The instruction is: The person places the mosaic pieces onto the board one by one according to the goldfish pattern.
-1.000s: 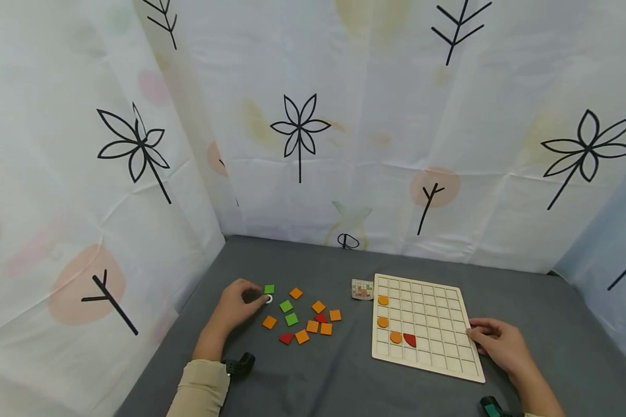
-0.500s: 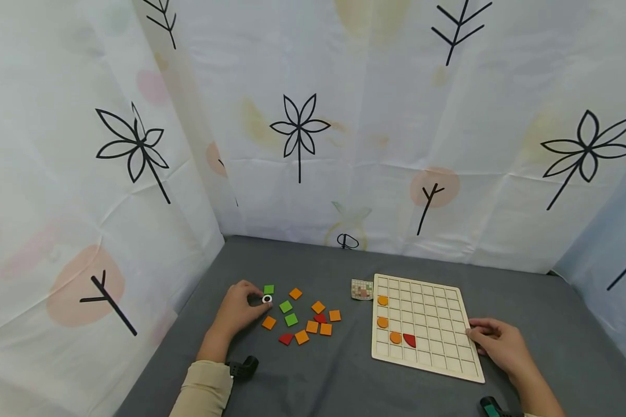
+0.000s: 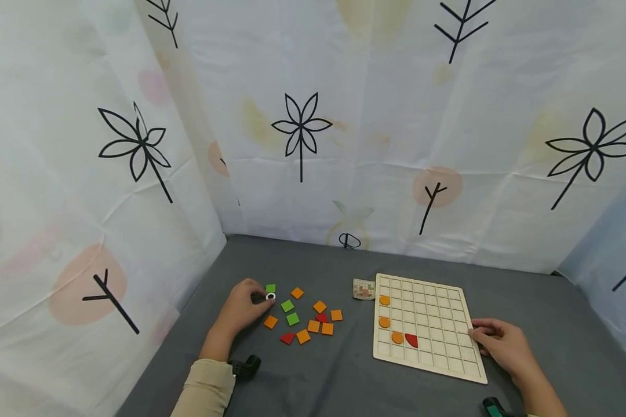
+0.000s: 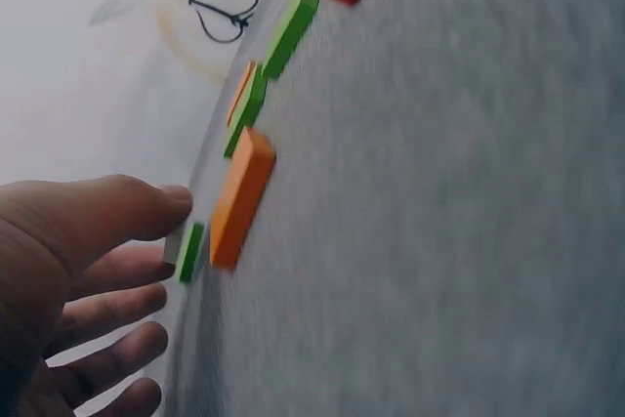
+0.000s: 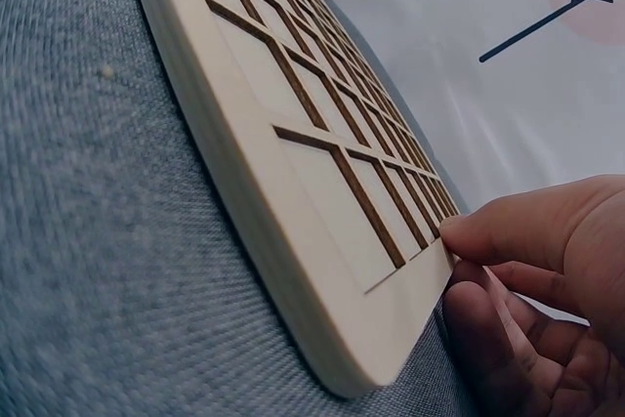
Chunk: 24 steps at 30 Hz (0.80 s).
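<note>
Between thumb and fingers, my left hand (image 3: 242,306) pinches a small white piece (image 3: 270,296) with a dark centre, beside a green square (image 3: 270,288). In the left wrist view the thumb of that hand (image 4: 93,280) partly hides the piece. My right hand (image 3: 505,346) holds the right edge of a wooden grid board (image 3: 438,324), thumb on top in the right wrist view, where the hand (image 5: 537,300) is at the board's edge (image 5: 322,339). Orange discs (image 3: 384,322) and a red quarter piece (image 3: 411,340) lie on the board's left part.
Several orange squares (image 3: 303,336), green squares (image 3: 293,319) and red pieces (image 3: 287,338) lie loose on the grey cloth (image 3: 292,382) between my left hand and the board. A small patterned card (image 3: 364,289) touches or nearly touches the board's upper left. A patterned curtain (image 3: 355,191) stands behind.
The white piece has turned in my left fingers, from edge-on to showing its dark centre. The left hand has shifted slightly right; my right hand stays at the board.
</note>
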Motion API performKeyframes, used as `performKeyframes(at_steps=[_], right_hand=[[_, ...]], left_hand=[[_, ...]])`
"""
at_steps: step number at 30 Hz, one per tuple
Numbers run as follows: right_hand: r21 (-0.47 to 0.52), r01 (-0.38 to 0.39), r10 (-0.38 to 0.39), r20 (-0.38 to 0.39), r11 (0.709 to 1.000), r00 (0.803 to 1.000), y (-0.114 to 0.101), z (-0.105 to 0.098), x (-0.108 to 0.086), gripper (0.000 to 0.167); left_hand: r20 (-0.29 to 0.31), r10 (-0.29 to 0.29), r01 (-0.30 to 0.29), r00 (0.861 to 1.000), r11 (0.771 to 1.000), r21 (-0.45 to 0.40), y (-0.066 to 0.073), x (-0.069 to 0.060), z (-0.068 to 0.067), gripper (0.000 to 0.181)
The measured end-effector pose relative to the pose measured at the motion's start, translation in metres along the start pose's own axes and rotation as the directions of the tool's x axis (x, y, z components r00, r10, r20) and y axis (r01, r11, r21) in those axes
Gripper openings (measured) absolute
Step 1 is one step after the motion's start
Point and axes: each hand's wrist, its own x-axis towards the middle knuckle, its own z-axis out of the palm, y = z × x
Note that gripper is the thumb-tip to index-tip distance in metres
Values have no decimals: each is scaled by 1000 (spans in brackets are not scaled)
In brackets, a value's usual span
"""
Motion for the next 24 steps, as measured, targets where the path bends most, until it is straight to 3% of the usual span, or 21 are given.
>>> performKeyframes(at_steps=[7,13,16,24], right_hand=[[-8,-2,2,-4,1000,1000,1,1,0,54],[-14,11,-11,-19,1000,1000,1,1,-2,53],[-12,9,-10,-16,1000,1000,1,1,-2,53],[-5,14,-14,-13,1000,1000,3,0,-2,53]], left_hand=[[18,81,-79,997,994,-69,29,7,9,12],[83,175,-162,981,976,-142,67,15,31,12],[134,226,-203,965,965,-164,89,19,47,13],[238,376,-345,896,925,-160,149,18,96,18]])
